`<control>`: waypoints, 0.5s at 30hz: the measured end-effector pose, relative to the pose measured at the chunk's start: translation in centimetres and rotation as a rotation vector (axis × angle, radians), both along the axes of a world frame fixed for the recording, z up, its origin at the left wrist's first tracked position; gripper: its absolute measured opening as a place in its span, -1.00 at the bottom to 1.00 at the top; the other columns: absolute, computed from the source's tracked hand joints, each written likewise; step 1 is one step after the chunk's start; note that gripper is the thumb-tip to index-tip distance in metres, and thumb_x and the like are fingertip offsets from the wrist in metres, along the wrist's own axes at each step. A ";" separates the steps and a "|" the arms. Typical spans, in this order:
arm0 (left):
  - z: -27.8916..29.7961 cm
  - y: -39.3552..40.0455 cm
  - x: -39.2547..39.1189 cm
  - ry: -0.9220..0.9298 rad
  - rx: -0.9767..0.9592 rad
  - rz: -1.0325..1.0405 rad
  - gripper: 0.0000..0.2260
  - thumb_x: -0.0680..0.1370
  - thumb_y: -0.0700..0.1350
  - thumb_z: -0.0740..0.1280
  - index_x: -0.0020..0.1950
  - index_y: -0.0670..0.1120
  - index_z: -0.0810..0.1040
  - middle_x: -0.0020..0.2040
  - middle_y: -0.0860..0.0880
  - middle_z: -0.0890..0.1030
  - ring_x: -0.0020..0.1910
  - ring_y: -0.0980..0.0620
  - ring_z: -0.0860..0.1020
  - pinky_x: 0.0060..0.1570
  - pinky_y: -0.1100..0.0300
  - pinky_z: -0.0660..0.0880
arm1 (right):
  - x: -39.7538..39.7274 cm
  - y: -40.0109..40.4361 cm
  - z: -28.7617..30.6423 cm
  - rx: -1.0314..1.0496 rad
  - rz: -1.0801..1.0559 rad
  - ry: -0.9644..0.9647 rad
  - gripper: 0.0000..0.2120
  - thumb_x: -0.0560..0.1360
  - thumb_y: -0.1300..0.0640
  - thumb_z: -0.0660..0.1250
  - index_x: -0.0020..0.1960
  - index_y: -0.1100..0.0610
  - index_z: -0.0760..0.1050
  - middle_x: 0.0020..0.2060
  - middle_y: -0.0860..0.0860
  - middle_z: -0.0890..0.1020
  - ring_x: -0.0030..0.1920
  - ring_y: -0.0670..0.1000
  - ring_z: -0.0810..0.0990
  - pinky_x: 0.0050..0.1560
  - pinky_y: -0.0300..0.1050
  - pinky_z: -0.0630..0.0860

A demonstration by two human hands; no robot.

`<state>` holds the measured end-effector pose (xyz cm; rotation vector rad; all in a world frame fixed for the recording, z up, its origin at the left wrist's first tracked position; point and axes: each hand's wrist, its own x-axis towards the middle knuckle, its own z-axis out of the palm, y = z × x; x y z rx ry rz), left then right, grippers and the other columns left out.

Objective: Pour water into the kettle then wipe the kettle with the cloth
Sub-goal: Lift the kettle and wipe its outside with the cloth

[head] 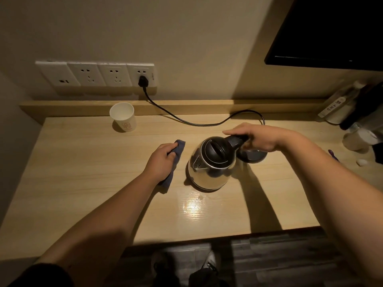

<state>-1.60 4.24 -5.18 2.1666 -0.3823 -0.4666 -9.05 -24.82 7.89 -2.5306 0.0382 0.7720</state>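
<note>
A steel kettle (209, 170) with a closed black lid stands on the wooden desk (83, 183), its spout toward the left. My right hand (259, 137) is closed around the kettle's black handle. My left hand (163, 158) grips a dark blue cloth (174, 162) a little to the left of the kettle, not touching it. A white paper cup (123, 117) stands upright at the back left of the desk.
The kettle's black base (252, 157) lies behind the kettle, its cord (186, 121) running to a wall socket (143, 79). Bottles and small items (352, 125) crowd the right end. A dark screen (331, 32) hangs upper right. Water drops (200, 197) shine on the desk in front.
</note>
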 end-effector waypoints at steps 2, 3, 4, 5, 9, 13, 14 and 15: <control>0.1 0.3 -0.2 -0.003 0.000 0.016 -0.64 0.63 -0.21 0.16 0.43 -0.07 0.39 0.37 -0.01 0.41 0.17 0.16 0.34 0.18 0.32 0.20 | -0.1 0.6 -0.4 -0.111 -0.087 -0.112 -0.36 0.51 0.42 0.26 0.45 -0.10 0.36 0.48 0.08 0.26 0.47 0.14 0.23 0.44 0.02 0.20; 0.0 0.5 -0.3 -0.004 -0.004 0.021 -0.65 0.63 -0.21 0.16 0.43 -0.07 0.39 0.37 -0.01 0.41 0.17 0.16 0.35 0.18 0.32 0.20 | -0.4 1.1 -0.7 -0.124 -0.187 -0.193 -0.39 0.51 0.41 0.24 0.45 -0.08 0.39 0.50 0.10 0.25 0.47 0.15 0.24 0.44 0.05 0.22; 0.0 0.7 -0.4 0.000 -0.011 0.025 -0.65 0.63 -0.21 0.17 0.43 -0.07 0.39 0.37 -0.01 0.41 0.17 0.15 0.35 0.18 0.33 0.20 | -0.8 1.6 -1.1 -0.125 -0.316 -0.298 -0.45 0.53 0.37 0.23 0.43 -0.05 0.41 0.49 0.11 0.27 0.45 0.15 0.29 0.43 0.05 0.26; 0.0 0.9 -0.5 0.007 -0.016 0.030 -0.65 0.63 -0.21 0.17 0.42 -0.07 0.40 0.36 -0.01 0.41 0.17 0.15 0.35 0.18 0.33 0.20 | -1.4 2.3 -1.6 -0.128 -0.460 -0.410 -0.52 0.56 0.29 0.23 0.43 -0.03 0.41 0.46 0.11 0.33 0.41 0.14 0.36 0.39 0.05 0.32; -0.3 1.5 -0.7 0.029 -0.006 0.054 -0.65 0.63 -0.21 0.16 0.42 -0.06 0.40 0.35 -0.01 0.42 0.15 0.15 0.36 0.15 0.31 0.22 | -2.9 6.1 -3.1 0.070 -0.935 -0.410 -0.29 0.49 -0.26 0.23 0.52 0.04 0.20 0.37 0.12 0.46 0.32 0.19 0.46 0.28 0.25 0.44; -0.2 1.1 -0.9 0.052 -0.014 0.068 -0.65 0.63 -0.21 0.16 0.42 -0.07 0.41 0.35 -0.02 0.43 0.15 0.14 0.36 0.15 0.29 0.23 | -1.2 8.2 -3.5 0.295 -1.094 -0.283 -0.18 0.46 -0.24 0.32 0.55 0.03 0.02 0.38 0.17 0.41 0.24 0.19 0.47 0.25 0.25 0.46; -0.1 1.0 -1.0 0.057 -0.022 0.070 -0.65 0.63 -0.21 0.16 0.41 -0.06 0.41 0.35 -0.02 0.43 0.15 0.14 0.36 0.15 0.30 0.23 | -0.7 8.2 -3.3 0.333 -1.085 -0.281 -0.22 0.48 -0.16 0.35 0.55 0.01 0.04 0.36 0.17 0.42 0.19 0.16 0.48 0.22 0.23 0.49; 0.0 0.9 -1.0 0.064 -0.033 0.070 -0.66 0.63 -0.21 0.17 0.41 -0.06 0.42 0.34 -0.01 0.44 0.15 0.14 0.36 0.15 0.30 0.23 | -0.2 8.0 -3.0 0.374 -1.057 -0.255 -0.24 0.49 -0.09 0.37 0.55 -0.01 0.06 0.35 0.16 0.42 0.17 0.15 0.49 0.20 0.21 0.52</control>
